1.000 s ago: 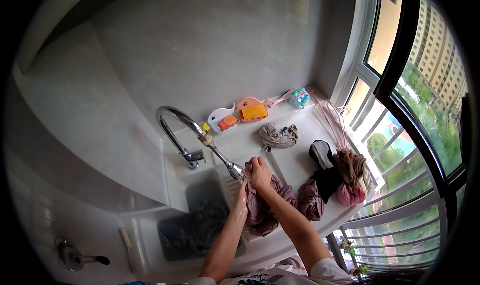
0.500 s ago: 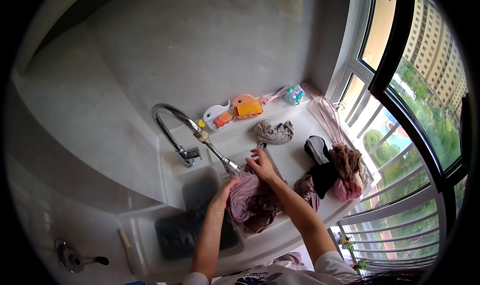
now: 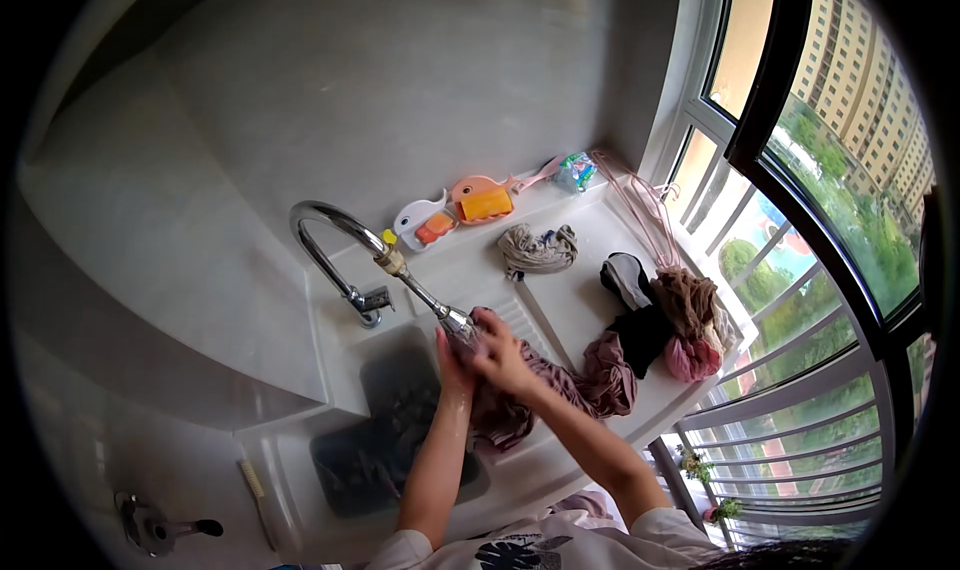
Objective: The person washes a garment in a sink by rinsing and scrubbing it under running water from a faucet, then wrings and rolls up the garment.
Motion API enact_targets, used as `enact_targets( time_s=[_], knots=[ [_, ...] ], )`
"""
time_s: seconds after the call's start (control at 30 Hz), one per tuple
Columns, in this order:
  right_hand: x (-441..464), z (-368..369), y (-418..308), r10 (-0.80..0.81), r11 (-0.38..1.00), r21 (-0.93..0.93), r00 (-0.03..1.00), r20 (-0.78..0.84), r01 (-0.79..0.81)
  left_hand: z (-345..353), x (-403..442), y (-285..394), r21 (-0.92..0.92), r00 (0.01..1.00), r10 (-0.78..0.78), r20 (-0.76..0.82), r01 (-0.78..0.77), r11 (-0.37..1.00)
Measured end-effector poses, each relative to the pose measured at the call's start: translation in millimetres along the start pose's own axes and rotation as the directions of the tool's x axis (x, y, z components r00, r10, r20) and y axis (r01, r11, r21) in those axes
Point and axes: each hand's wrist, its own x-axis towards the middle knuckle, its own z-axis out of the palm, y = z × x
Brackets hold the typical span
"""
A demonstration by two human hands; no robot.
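Note:
A mauve garment (image 3: 555, 378) runs twisted from under my hands across the sink's ribbed board (image 3: 527, 322) to the right. My left hand (image 3: 456, 367) is closed against its bunched end, just below the tip of the chrome faucet (image 3: 425, 298). Bent fingers of my right hand (image 3: 506, 364) grip the same end from the other side, close to the left hand. Part of the cloth hangs down below my wrists. Dark cloth lies under water in the sink basin (image 3: 372, 375), left of my forearms.
Behind the board sits a wrung grey cloth (image 3: 538, 250). Dark, brown and pink clothes (image 3: 690, 315) are piled at right, near pink hangers (image 3: 645, 210). Fish-shaped soap dishes (image 3: 482, 185) and a plastic packet (image 3: 576, 172) line the back ledge. A brush (image 3: 255, 490) rests on the left rim.
My hands have come together under the faucet, the right moving down and left. The spread garment is now gathered and twisted, uncovering the ribbed board. The view has shifted slightly.

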Motion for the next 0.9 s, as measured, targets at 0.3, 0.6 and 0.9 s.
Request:
enact_targets(
  time_s=[0.3, 0.6, 0.9],
  knots=[
    [48, -14, -43, -0.034, 0.944, -0.331, 0.998, -0.053, 0.015, -73, 19, -15, 0.455, 0.897, 0.207, -0.39, -0.008, 0.891],
    [1, 8, -63, -0.39, 0.882, -0.232, 0.912, 0.13, 0.41, -49, 26, 15, -0.182, 0.877, -0.224, 0.425, 0.325, 0.928],
    [35, -128, 14, -0.025, 0.664, -0.744, 0.992, -0.127, -0.079, 33, -14, 93, 0.986, 0.995, -0.049, -0.085, 0.091, 0.138]
  ],
)
